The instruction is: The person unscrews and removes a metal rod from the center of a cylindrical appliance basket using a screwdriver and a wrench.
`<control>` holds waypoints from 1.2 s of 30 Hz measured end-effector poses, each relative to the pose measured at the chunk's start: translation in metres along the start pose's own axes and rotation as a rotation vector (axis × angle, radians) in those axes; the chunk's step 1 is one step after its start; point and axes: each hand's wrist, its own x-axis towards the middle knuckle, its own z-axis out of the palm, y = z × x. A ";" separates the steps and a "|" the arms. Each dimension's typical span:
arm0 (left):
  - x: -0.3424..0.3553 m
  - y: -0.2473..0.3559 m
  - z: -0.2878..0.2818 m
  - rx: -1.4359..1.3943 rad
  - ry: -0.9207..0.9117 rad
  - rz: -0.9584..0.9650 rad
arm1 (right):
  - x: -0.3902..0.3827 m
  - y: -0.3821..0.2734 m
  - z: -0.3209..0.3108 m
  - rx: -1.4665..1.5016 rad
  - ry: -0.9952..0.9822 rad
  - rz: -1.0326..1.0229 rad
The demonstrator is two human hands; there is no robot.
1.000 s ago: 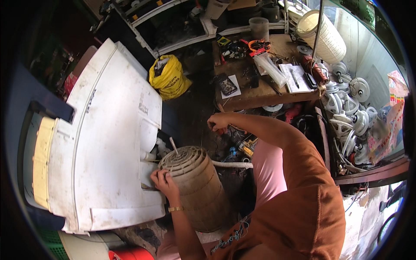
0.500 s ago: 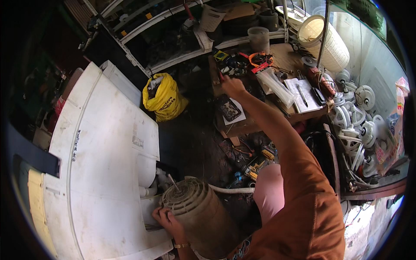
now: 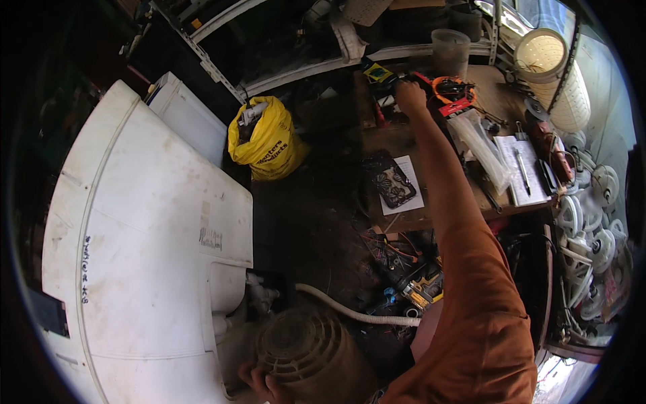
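My left hand (image 3: pixel 264 382) grips the upper edge of a dirty beige cylindrical tub (image 3: pixel 303 347) with a ringed, ribbed end, at the lower middle. My right hand (image 3: pixel 410 99) reaches across the wooden bench (image 3: pixel 393 141) with its fingers curled down among the tools at the far left part of the top; what they touch is hidden. Near it lie an orange looped item (image 3: pixel 444 82), a black-and-yellow packet (image 3: pixel 378 71) and long clear plastic strips (image 3: pixel 479 149). Closer on the bench are a black tray of small parts (image 3: pixel 390 180) and a notepad with a pen (image 3: pixel 521 172).
A large white appliance casing (image 3: pixel 148 249) fills the left, beside a yellow bag (image 3: pixel 266 145). A corrugated hose (image 3: pixel 350 312) crosses the dark floor near power tools (image 3: pixel 424 288). White wheel-like parts (image 3: pixel 592 242) pile at the right. A metal shelf (image 3: pixel 303 74) stands behind.
My right arm has stretched forward and right onto the bench among the tools. My left hand stays on the tub. The view has shifted, so the tub sits lower in the frame.
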 end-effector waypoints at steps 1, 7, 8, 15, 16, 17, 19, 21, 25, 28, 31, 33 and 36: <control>-0.004 -0.008 0.001 0.058 -0.017 0.051 | 0.007 0.000 0.008 -0.005 0.000 -0.055; -0.022 -0.035 0.002 0.146 0.098 0.214 | 0.027 -0.019 0.058 -0.116 -0.158 -0.204; -0.018 -0.032 0.001 0.141 0.093 0.230 | 0.030 -0.020 0.062 -0.139 -0.199 -0.198; 0.000 -0.015 0.001 0.149 0.060 0.254 | 0.052 -0.035 0.078 -0.217 -0.323 -0.052; 0.002 -0.013 0.002 0.148 0.056 0.254 | 0.054 -0.036 0.078 -0.236 -0.344 -0.035; 0.003 -0.012 0.002 0.146 0.050 0.252 | 0.054 -0.036 0.077 -0.235 -0.374 -0.039; 0.006 -0.011 0.002 0.153 0.053 0.260 | 0.059 -0.041 0.074 -0.212 -0.418 -0.044; 0.008 -0.010 0.002 0.155 0.052 0.268 | 0.053 -0.043 0.076 -0.219 -0.410 -0.035; 0.015 -0.007 0.005 0.161 0.055 0.286 | 0.060 -0.041 0.060 -0.246 -0.557 -0.029; 0.017 -0.006 0.011 0.151 0.054 0.284 | 0.084 -0.035 0.042 -0.274 -0.673 0.003; 0.014 -0.002 0.007 0.159 0.050 0.267 | 0.085 -0.024 0.058 -0.248 -0.655 0.022; 0.014 -0.008 0.005 0.159 0.041 0.274 | 0.086 -0.008 0.064 -0.247 -0.669 -0.037; 0.012 -0.011 0.006 0.160 0.034 0.275 | 0.082 -0.001 0.068 -0.144 -0.493 0.036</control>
